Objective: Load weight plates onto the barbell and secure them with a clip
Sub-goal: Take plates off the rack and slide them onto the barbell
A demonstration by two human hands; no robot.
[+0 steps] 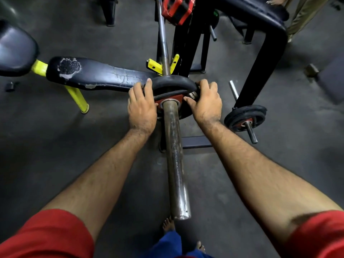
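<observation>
A black weight plate (172, 83) with a red hub sits on the steel barbell sleeve (175, 157), far up the sleeve near the yellow rack hooks (155, 66). My left hand (142, 107) grips the plate's left edge. My right hand (204, 101) grips its right edge. The bare sleeve runs from the plate toward me, and its end is above my feet. The thin bar shaft (163, 43) continues away past the hooks. No clip shows on the sleeve.
A worn dark bench pad (96, 75) on yellow legs lies to the left. A dumbbell (245, 119) with black plates rests on the floor at right. A black frame (268, 58) and red plates (176, 8) stand behind. A person's leg shows at the top right.
</observation>
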